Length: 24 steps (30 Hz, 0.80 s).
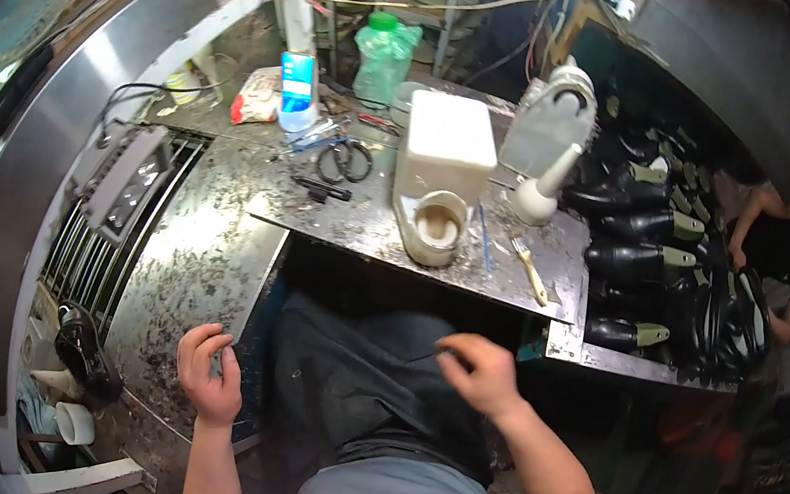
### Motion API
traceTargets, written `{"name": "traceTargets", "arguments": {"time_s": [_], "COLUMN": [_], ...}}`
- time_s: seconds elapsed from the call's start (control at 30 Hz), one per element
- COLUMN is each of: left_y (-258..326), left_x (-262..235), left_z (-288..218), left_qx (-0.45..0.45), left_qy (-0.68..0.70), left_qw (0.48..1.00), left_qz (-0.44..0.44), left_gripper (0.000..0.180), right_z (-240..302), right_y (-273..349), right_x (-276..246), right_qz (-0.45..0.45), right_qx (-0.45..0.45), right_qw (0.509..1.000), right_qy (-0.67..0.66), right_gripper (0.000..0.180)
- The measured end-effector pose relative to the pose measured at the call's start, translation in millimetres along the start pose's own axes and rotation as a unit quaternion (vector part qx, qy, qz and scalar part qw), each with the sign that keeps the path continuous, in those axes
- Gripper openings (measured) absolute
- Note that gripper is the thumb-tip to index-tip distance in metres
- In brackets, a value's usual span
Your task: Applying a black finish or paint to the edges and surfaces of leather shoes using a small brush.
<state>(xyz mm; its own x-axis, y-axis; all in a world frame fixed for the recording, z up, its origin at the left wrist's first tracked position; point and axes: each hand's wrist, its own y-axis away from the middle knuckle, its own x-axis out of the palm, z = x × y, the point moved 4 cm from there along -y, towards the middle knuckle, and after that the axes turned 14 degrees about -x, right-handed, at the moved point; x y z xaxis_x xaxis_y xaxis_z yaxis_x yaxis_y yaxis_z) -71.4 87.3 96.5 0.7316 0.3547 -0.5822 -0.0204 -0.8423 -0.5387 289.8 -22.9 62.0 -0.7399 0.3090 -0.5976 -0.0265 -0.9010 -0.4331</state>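
My left hand (211, 375) is raised over the inner edge of the metal worktop (200, 270), its fingers loosely bent, thumb apart, nothing visible in it. Above my lap, my right hand (482, 373) hangs with thumb and index finger apart, also without any object showing. Ahead on the table stands a white plastic container (450, 144) with a round cup (435, 227) at its front. To its right are a brush (529, 270) with a pale handle, a thin blue stick (484, 239) and a white bottle with a long spout (547, 188).
Black shoes on green lasts (646, 257) crowd a rack at right, where another person (789, 242) stands. A single black shoe (85, 353) lies at far left by a slatted grille (149, 202). Scissors (344, 161), a black tool (322, 190) and a green bottle (381, 58) are further back.
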Motion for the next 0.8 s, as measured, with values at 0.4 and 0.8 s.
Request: {"name": "traceTargets", "arguments": {"time_s": [0.4,0.8], "left_y": [-18,-92], "left_x": [60,-230], "left_z": [-81,-106], "left_qx": [0.104,-0.104], "left_qy": [-0.066,-0.018], "left_qw": [0.986,0.91], "left_qz": [0.111,-0.401], "left_gripper": [0.016,0.06], "right_z": [-167,-136], "right_y": [-1,-43], "right_x": [-108,-113], "right_qz": [-0.034,0.035], "right_qx": [0.094,0.031], "right_qw": [0.948,0.96], "right_qy": [0.301,0.275], "right_gripper": [0.057,0.046]}}
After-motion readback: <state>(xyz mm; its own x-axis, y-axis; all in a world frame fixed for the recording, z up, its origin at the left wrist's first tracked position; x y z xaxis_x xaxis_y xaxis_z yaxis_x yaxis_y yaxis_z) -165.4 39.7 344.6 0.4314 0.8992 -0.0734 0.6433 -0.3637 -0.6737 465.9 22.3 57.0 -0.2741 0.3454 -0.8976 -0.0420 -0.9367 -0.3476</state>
